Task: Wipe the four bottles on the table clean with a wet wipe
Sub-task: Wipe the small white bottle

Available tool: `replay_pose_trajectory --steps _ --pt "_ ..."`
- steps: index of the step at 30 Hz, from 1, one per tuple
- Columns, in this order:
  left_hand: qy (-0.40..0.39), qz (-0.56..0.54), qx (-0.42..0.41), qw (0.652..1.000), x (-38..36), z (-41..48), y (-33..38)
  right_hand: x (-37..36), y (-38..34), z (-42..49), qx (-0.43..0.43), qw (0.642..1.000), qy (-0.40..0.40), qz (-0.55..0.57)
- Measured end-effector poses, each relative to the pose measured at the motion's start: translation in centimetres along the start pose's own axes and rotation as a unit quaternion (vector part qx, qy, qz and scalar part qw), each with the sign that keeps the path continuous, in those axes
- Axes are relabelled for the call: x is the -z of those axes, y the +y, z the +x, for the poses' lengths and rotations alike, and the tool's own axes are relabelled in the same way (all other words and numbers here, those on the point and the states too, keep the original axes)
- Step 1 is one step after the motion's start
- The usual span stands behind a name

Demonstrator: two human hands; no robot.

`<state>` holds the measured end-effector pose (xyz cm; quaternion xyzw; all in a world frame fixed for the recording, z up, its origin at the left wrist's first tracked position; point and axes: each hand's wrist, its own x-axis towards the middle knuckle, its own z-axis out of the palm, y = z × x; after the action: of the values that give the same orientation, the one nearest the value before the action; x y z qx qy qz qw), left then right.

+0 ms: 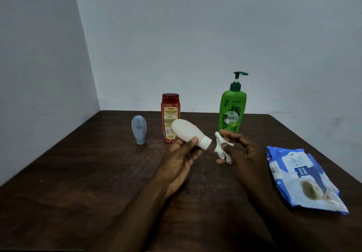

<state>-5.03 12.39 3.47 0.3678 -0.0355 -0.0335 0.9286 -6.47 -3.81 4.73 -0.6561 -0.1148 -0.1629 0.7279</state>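
Observation:
My left hand [181, 159] holds a small white bottle [188, 131] above the table, tilted, with its white cap pointing right and down. Just to the right of the cap, my right hand [242, 154] pinches a crumpled white wet wipe [221, 150]; a small gap separates wipe and bottle. A red bottle [170, 117] stands upright behind the white one. A tall green pump bottle [232, 110] stands behind my right hand. A small grey-blue bottle [139, 129] stands cap-down at the left.
A blue and white pack of wet wipes [301, 177] lies flat at the right of the dark wooden table [78, 173]. Pale walls meet in a corner behind the table's far left edge.

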Motion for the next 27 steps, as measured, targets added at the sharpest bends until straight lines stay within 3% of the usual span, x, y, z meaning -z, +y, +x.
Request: replay_pose_trajectory --steps 7,13,19,27 --pt "0.006 0.116 -0.01 0.993 0.3 0.8 0.5 -0.3 2.0 1.2 -0.017 0.996 -0.026 -0.079" --pt "0.018 0.177 -0.013 0.984 0.6 1.7 0.9 -0.2 3.1 2.6 -0.088 0.992 -0.048 -0.078" --pt "0.028 0.41 -0.056 0.91 1.0 3.2 0.7 -0.3 4.4 4.5 -0.099 0.969 -0.062 -0.218" --pt "0.085 0.49 -0.071 0.865 2.4 7.3 -0.7 -1.9 6.6 7.2 -0.1 0.945 -0.065 -0.305"
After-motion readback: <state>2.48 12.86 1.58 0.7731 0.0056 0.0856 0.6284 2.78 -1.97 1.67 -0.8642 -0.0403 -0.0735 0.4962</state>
